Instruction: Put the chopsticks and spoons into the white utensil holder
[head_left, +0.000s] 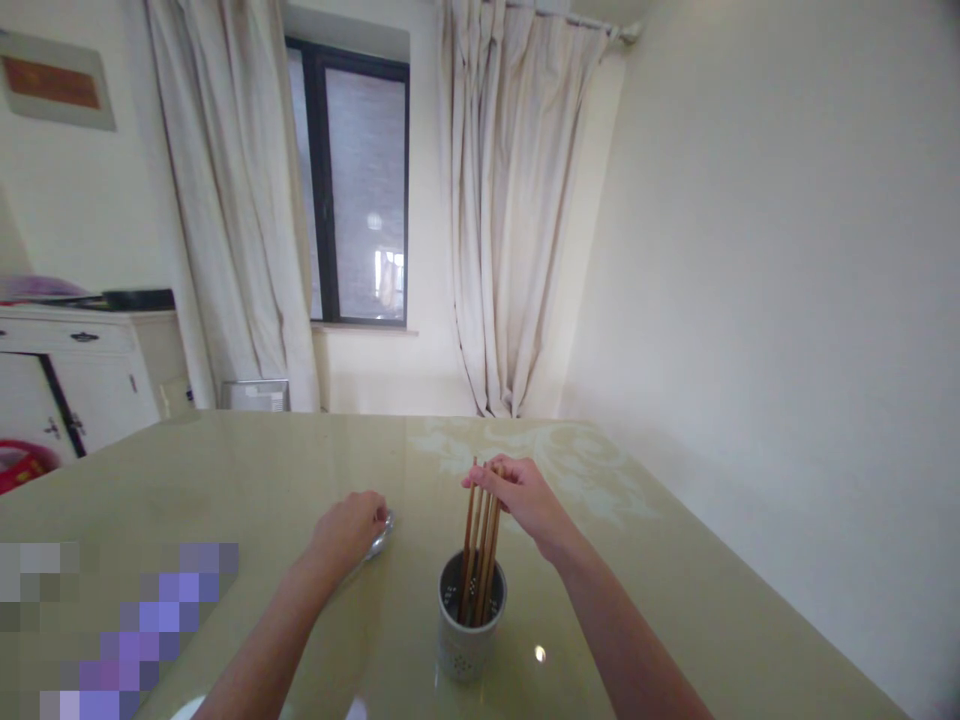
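Observation:
A light grey cylindrical utensil holder (469,650) with small perforations stands upright on the table. Several wooden chopsticks (480,560) lean in it, their lower ends inside and their upper ends well above the rim. My right hand (521,490) is closed around the tops of the chopsticks, fingers pinched together. To the left of the holder, my left hand (352,525) is low over the table with its fingers curled on a shiny metal spoon (381,540). Part of the spoon is hidden beneath that hand.
The glossy greenish table (262,470) reaches to the curtains (517,200) and window (367,190). A bare wall (787,300) runs along its right side. At left stands a white cabinet (97,350), with a red object (30,465) in front. The lower left corner is pixelated.

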